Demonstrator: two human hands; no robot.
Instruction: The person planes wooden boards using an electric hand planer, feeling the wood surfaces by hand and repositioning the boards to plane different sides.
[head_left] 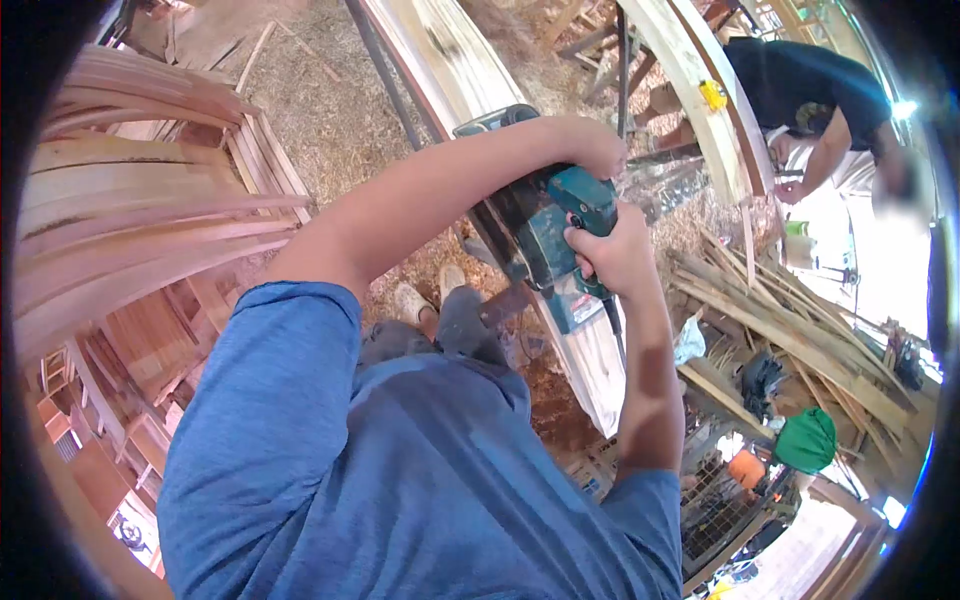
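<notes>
A teal and black power planer [540,235] rests on a long pale wooden beam [590,365] that runs diagonally up and away. My right hand [618,250] is wrapped round the planer's rear teal handle. The forearm of my left hand [595,145] crosses over the tool, and the hand bends down at its far side; its fingers are hidden behind the wrist and the tool. A dark cord hangs from the handle beside my right forearm.
Curved boards [140,200] are stacked at the left. Another person [810,100] stands at the upper right by a curved beam [700,110] bearing a yellow tool [713,95]. Scrap strips [800,330] and a green bag [806,441] lie at the right. Shavings cover the floor.
</notes>
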